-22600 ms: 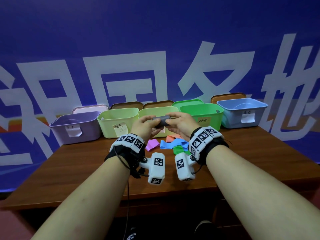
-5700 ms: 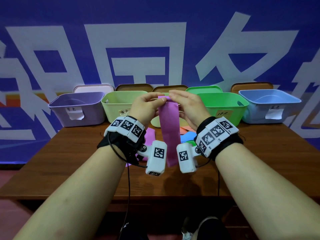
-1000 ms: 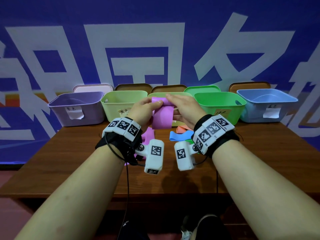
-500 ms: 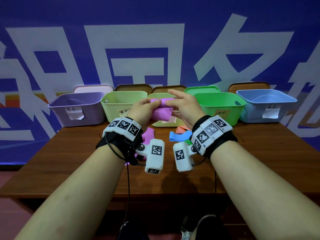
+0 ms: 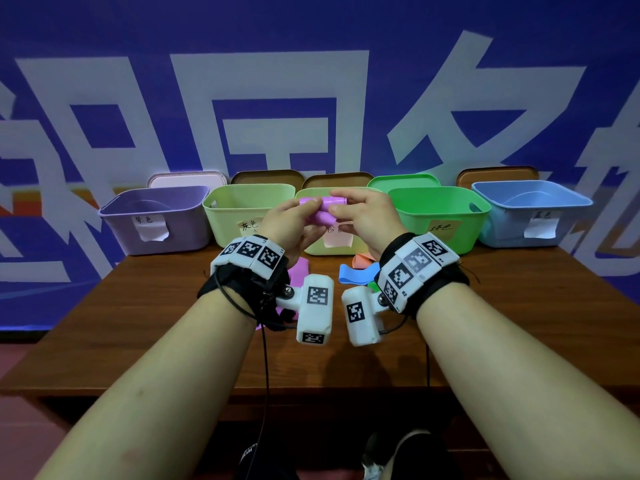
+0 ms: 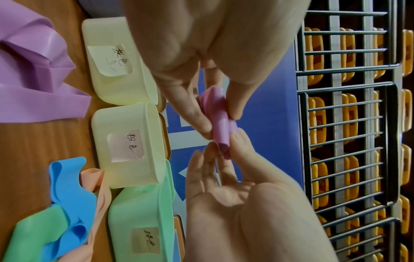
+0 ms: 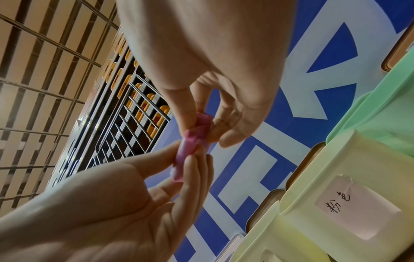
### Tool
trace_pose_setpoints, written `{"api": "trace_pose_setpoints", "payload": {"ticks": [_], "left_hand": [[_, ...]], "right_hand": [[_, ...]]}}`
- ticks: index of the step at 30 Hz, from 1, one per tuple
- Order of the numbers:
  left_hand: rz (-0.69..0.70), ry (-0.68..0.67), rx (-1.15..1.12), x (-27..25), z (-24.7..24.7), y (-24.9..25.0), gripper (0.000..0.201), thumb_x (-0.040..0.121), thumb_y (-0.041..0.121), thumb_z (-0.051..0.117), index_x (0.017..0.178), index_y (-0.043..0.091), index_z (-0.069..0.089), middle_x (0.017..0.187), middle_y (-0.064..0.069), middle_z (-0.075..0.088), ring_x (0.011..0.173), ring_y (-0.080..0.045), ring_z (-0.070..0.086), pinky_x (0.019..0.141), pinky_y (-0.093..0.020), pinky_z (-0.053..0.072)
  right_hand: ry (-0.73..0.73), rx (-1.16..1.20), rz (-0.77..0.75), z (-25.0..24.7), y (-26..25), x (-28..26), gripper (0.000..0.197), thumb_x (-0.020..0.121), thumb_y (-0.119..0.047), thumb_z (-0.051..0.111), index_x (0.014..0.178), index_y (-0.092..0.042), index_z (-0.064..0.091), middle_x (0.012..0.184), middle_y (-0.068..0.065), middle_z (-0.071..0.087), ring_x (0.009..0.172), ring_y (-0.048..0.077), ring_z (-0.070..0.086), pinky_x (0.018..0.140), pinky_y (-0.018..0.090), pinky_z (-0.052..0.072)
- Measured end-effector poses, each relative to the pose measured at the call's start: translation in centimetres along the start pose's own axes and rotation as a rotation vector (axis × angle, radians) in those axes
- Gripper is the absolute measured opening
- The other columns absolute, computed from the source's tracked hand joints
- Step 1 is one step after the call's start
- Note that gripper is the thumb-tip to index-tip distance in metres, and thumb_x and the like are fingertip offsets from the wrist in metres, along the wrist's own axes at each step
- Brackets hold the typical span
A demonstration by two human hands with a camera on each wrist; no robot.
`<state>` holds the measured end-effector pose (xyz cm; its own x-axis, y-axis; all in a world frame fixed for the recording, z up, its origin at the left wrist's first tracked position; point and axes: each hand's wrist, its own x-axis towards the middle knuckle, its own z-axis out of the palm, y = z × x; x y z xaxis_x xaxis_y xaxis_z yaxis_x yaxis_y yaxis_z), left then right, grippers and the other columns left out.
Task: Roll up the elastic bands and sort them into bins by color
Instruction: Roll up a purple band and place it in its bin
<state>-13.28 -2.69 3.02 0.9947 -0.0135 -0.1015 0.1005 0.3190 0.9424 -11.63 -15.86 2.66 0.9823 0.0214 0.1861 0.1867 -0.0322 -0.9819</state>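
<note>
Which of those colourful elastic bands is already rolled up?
The pink band, pinched between left hand and right hand; the purple, blue, orange and green ones lie loose on the table.

A blue banner wall (image 5: pixel 311 46) with white characters backs a wooden table (image 5: pixel 138 323).

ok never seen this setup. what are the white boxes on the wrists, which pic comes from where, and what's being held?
No robot here: a person works bare-handed, wearing three cameras. The wide picture comes from the head; the other two come from the white camera boxes strapped under each wrist, looking along the fingers. The left hand and right hand pinch a nearly rolled pink band between their fingertips, above the table. On the wooden table stand five labelled bins, from purple to blue. In front of them lie loose bands: a purple band, a blue band, also an orange and a green one.
</note>
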Motion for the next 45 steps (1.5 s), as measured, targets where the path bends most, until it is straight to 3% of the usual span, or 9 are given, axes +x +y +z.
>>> {"api": "trace_pose_setpoints", "payload": {"ticks": [3, 6, 8, 11, 19, 26, 33, 39, 45], "left_hand": [[0.002, -0.006, -0.044, -0.2, 0.0, 0.0, 0.022, 0.097, 0.008, 0.050, 0.117, 0.000, 0.054, 0.078, -0.011, 0.058, 0.038, -0.005, 0.052, 0.046, -0.014, 0.048], [0.019, -0.005, -0.060, -0.3, 0.0, 0.2, 0.024, 0.094, -0.001, 0.052, 0.117, 0.006, 0.053, 0.090, -0.016, 0.062, 0.052, -0.011, 0.062, 0.058, -0.019, 0.056], [0.024, 0.007, -0.057, -0.4, -0.1, 0.3, 0.031, 0.091, -0.004, 0.055, 0.121, 0.005, 0.051, 0.095, -0.017, 0.064, 0.070, -0.019, 0.068, 0.064, -0.022, 0.058], [0.037, 0.009, -0.048, -0.5, 0.2, 0.3, 0.033, 0.090, -0.004, 0.056, 0.122, -0.001, 0.052, 0.090, -0.017, 0.066, 0.068, -0.018, 0.069, 0.061, -0.021, 0.057], [0.102, 0.032, -0.029, -1.0, 0.5, 1.2, 0.025, 0.091, 0.006, 0.059, 0.117, 0.005, 0.058, 0.098, -0.013, 0.066, 0.085, -0.020, 0.067, 0.081, -0.024, 0.055], [0.130, 0.039, -0.010, -2.9, 1.0, 2.3, 0.021, 0.092, 0.001, 0.056, 0.111, 0.008, 0.057, 0.096, -0.014, 0.064, 0.084, -0.023, 0.065, 0.076, -0.024, 0.055], [0.304, 0.078, 0.099, -4.9, 1.7, 3.2, 0.018, 0.090, -0.002, 0.057, 0.106, 0.008, 0.057, 0.099, -0.012, 0.062, 0.091, -0.024, 0.064, 0.080, -0.027, 0.056], [0.403, 0.119, 0.213, -5.9, 2.0, 3.6, 0.025, 0.090, 0.003, 0.060, 0.115, 0.000, 0.059, 0.101, -0.012, 0.062, 0.082, -0.020, 0.064, 0.078, -0.028, 0.056], [0.403, 0.113, 0.182, -6.2, 1.3, 3.5, 0.030, 0.090, 0.001, 0.060, 0.120, -0.003, 0.058, 0.101, -0.015, 0.063, 0.088, -0.024, 0.065, 0.076, -0.024, 0.057]], "right_hand": [[-0.020, 0.015, 0.005, 0.1, -0.1, -0.1, 0.024, 0.086, -0.010, 0.064, 0.109, -0.016, 0.069, 0.102, 0.004, 0.065, 0.087, 0.021, 0.064, 0.070, 0.027, 0.051], [-0.003, 0.039, 0.054, 0.1, 0.1, -0.2, 0.025, 0.091, -0.025, 0.062, 0.114, -0.016, 0.065, 0.107, 0.009, 0.065, 0.088, 0.024, 0.067, 0.069, 0.028, 0.053], [-0.013, 0.013, 0.063, 0.2, 0.2, -0.1, 0.018, 0.091, -0.022, 0.062, 0.106, -0.014, 0.068, 0.105, 0.014, 0.066, 0.090, 0.027, 0.067, 0.067, 0.027, 0.051], [0.026, -0.031, 0.040, 0.3, 0.1, 0.0, 0.012, 0.090, -0.016, 0.063, 0.100, -0.012, 0.069, 0.100, 0.012, 0.066, 0.093, 0.030, 0.066, 0.069, 0.029, 0.053], [0.055, -0.086, -0.031, 0.3, -1.4, -1.1, 0.013, 0.093, -0.010, 0.058, 0.104, -0.012, 0.065, 0.106, 0.012, 0.062, 0.100, 0.035, 0.063, 0.087, 0.046, 0.053], [0.001, -0.106, -0.003, 0.3, -2.8, -2.2, 0.015, 0.096, -0.017, 0.054, 0.110, -0.018, 0.058, 0.118, 0.014, 0.056, 0.098, 0.032, 0.064, 0.081, 0.039, 0.058], [0.084, -0.100, -0.083, 0.4, -4.5, -3.8, 0.030, 0.096, -0.012, 0.054, 0.125, -0.006, 0.054, 0.107, 0.012, 0.060, 0.068, 0.013, 0.061, 0.062, 0.021, 0.051], [0.046, -0.106, -0.058, 1.5, -5.9, -5.2, 0.024, 0.101, -0.021, 0.040, 0.120, -0.011, 0.051, 0.108, 0.015, 0.064, 0.075, 0.019, 0.062, 0.068, 0.033, 0.053], [0.069, -0.134, -0.092, 1.7, -6.1, -5.1, 0.020, 0.096, -0.015, 0.052, 0.116, -0.009, 0.055, 0.090, 0.007, 0.061, 0.066, 0.013, 0.057, 0.061, 0.025, 0.049]]}}
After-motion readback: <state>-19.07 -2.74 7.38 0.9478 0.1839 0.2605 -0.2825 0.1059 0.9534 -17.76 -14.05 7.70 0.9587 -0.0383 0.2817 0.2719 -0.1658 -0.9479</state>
